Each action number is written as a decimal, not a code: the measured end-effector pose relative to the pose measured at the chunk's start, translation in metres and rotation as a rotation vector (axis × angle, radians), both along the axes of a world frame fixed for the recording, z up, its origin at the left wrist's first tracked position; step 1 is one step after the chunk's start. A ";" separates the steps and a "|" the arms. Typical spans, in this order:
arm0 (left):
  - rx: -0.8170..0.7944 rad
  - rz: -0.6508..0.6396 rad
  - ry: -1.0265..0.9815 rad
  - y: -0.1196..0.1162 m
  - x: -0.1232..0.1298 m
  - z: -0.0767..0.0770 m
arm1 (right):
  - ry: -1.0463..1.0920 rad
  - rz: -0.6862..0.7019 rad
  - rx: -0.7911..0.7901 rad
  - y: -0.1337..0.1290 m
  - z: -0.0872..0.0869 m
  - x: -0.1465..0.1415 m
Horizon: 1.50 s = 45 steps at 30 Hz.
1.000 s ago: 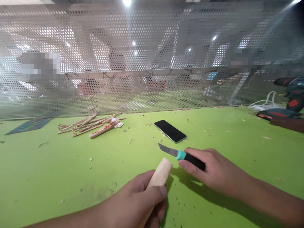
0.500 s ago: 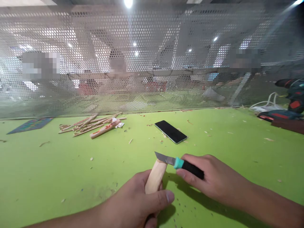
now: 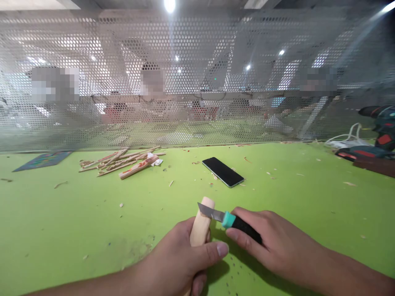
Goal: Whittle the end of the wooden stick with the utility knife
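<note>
My left hand [image 3: 182, 257] is wrapped round a pale wooden stick [image 3: 200, 232], its rounded end tilted up and away from me. My right hand [image 3: 262, 234] grips a carving knife [image 3: 228, 220] by its black handle with a teal collar. The knife's slanted steel blade lies across the wood a little below the rounded end, touching it. A small darker curl of wood shows at the blade. The lower part of the stick is hidden by my left fingers.
Ahead on the green table [image 3: 77, 222] lies a black phone [image 3: 223, 172]. Carved sticks [image 3: 114, 162] are piled back left, near a dark patterned sheet [image 3: 43, 161]. A power drill [image 3: 384, 131] and white cable [image 3: 348, 137] sit far right. A perforated metal screen [image 3: 185, 123] stands behind.
The knife blade has moved from the tip of the stick down toward my left hand. My right hand has come slightly closer to me and leftward with it.
</note>
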<state>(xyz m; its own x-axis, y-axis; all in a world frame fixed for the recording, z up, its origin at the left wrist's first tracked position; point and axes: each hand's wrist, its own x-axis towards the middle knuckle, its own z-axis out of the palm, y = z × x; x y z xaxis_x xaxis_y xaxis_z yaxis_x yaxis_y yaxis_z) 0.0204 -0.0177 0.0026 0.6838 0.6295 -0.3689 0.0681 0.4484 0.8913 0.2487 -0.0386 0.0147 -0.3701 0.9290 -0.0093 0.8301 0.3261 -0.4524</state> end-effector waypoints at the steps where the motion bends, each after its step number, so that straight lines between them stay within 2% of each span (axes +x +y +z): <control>1: -0.002 0.002 -0.008 0.000 0.001 0.001 | -0.002 0.020 -0.009 -0.001 0.001 -0.001; 6: 0.016 0.025 -0.023 -0.001 0.003 0.003 | -0.012 0.129 -0.039 -0.007 0.004 -0.002; 10: 0.022 0.017 -0.013 -0.001 0.002 0.002 | -0.030 0.143 0.007 -0.008 0.004 -0.001; 14: 0.096 0.033 0.011 -0.001 0.000 -0.002 | -0.044 0.148 0.027 -0.006 0.001 -0.001; 18: 0.106 0.064 0.053 -0.003 0.000 0.001 | -0.069 0.156 0.065 -0.005 -0.001 -0.001; 26: 0.112 0.075 0.087 -0.005 0.002 0.008 | -0.082 0.141 0.106 -0.008 -0.002 -0.006; 38: 0.088 0.162 0.092 -0.005 0.002 -0.002 | -0.032 0.068 0.229 -0.019 -0.008 -0.011; 45: 0.100 0.180 0.137 -0.006 0.006 0.008 | -0.067 0.015 0.324 -0.021 -0.009 -0.016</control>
<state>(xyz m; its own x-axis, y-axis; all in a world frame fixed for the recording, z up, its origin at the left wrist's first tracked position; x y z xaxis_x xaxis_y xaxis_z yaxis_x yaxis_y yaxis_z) 0.0264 -0.0240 0.0106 0.5049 0.7750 -0.3801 0.1186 0.3739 0.9199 0.2325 -0.0600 0.0061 -0.3922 0.8819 0.2615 0.8483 0.4567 -0.2678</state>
